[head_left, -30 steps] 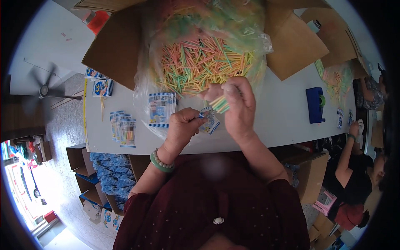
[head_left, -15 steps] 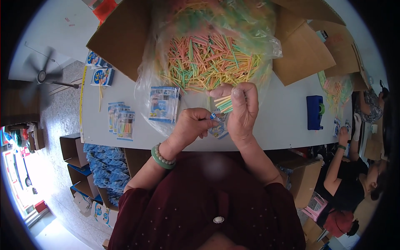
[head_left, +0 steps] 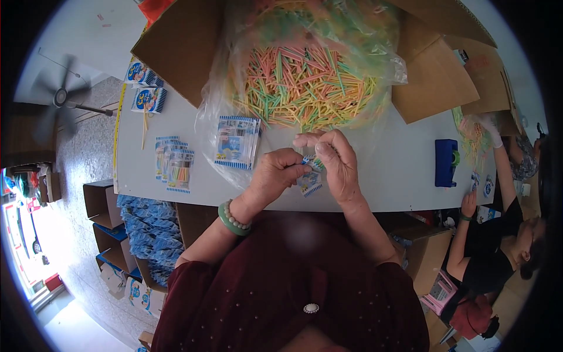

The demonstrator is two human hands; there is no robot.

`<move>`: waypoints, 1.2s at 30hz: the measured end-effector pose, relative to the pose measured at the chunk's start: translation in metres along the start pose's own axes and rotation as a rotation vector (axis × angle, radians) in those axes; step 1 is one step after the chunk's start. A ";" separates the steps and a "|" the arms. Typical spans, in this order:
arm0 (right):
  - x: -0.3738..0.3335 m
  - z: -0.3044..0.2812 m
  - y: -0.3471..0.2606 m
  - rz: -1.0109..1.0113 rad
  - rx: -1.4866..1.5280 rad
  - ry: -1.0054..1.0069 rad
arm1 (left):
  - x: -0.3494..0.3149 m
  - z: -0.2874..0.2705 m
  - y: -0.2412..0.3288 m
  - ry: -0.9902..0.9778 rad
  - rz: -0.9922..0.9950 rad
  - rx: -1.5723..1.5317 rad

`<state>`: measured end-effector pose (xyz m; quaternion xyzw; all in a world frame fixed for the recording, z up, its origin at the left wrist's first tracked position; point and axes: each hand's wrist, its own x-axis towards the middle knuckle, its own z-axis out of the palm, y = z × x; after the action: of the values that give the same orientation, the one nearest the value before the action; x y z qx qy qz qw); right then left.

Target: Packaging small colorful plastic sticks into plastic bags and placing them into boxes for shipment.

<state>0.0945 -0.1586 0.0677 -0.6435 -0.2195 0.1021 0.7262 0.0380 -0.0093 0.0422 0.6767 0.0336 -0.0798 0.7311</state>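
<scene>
My left hand (head_left: pixel 274 173) pinches the upper edge of a small clear-and-blue plastic packet (head_left: pixel 311 184) in front of my chest. Close against it, my right hand (head_left: pixel 338 167) is closed on a few thin pastel sticks (head_left: pixel 318 163), whose lower ends are at the packet's mouth. How far in they reach is hidden by my fingers. Just beyond my hands lies a big heap of pink, green and yellow sticks (head_left: pixel 311 88) on a clear plastic bag (head_left: pixel 220 94). A stack of flat blue-and-clear packets (head_left: pixel 237 142) lies left of my hands.
Filled packets (head_left: pixel 179 171) lie at the table's left, with bundled packets (head_left: pixel 148 100) beyond. A blue tape dispenser (head_left: pixel 446 163) stands at right. Cardboard flaps (head_left: pixel 434 82) flank the heap. Below the table's left edge sits a box of blue packets (head_left: pixel 149 229). A co-worker (head_left: pixel 489 258) is at far right.
My right hand has come down and closer to my left, bringing the sticks to the packet's mouth. The co-worker's arm now stretches toward the sticks at the far right.
</scene>
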 end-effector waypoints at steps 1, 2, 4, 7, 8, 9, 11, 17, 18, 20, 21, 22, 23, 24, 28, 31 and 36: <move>0.000 0.001 -0.002 -0.001 0.000 -0.002 | 0.000 0.001 0.000 0.006 -0.007 -0.005; -0.001 0.002 -0.006 -0.034 -0.060 0.043 | -0.001 0.001 0.000 0.013 -0.015 -0.010; -0.002 0.003 -0.006 -0.069 -0.121 0.085 | -0.002 -0.002 0.009 -0.009 -0.098 -0.073; -0.002 0.003 -0.003 -0.245 -0.018 0.098 | -0.002 -0.002 0.013 -0.063 -0.217 -0.195; -0.002 0.004 -0.006 -0.256 -0.011 0.100 | -0.002 -0.002 0.014 -0.095 -0.252 -0.252; -0.003 0.004 -0.008 -0.266 -0.003 0.102 | -0.002 -0.002 0.015 -0.091 -0.250 -0.256; -0.003 0.004 -0.005 -0.260 0.034 0.106 | -0.002 0.000 0.018 -0.090 -0.257 -0.283; -0.001 -0.003 -0.009 -0.201 0.049 0.074 | -0.002 -0.003 0.014 -0.088 -0.253 -0.288; -0.001 -0.003 -0.008 -0.151 0.028 0.075 | -0.003 -0.003 0.013 -0.088 -0.254 -0.289; -0.001 -0.004 -0.007 -0.076 0.020 0.073 | -0.004 -0.003 0.011 -0.050 -0.179 -0.197; -0.001 -0.004 -0.007 -0.002 0.012 0.069 | -0.004 -0.002 0.011 -0.050 -0.180 -0.197; 0.000 -0.003 -0.006 -0.001 0.011 0.070 | -0.004 -0.001 0.011 -0.024 -0.132 -0.139; 0.000 -0.001 -0.006 0.009 -0.013 0.115 | -0.004 0.000 0.011 0.003 -0.084 -0.081; 0.000 0.000 -0.005 0.020 -0.038 0.159 | -0.004 0.001 0.010 0.002 -0.085 -0.081; -0.002 0.000 -0.003 0.105 -0.013 0.221 | -0.004 0.002 0.009 0.019 -0.084 -0.068; 0.000 0.000 -0.001 0.139 0.121 0.257 | -0.004 0.000 0.007 0.022 -0.063 -0.051; 0.002 0.000 -0.001 0.121 -0.074 -0.035 | -0.003 0.001 0.005 0.056 -0.034 -0.069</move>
<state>0.0963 -0.1576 0.0693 -0.6801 -0.1965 0.1488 0.6905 0.0357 -0.0100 0.0474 0.6526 0.0684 -0.0719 0.7512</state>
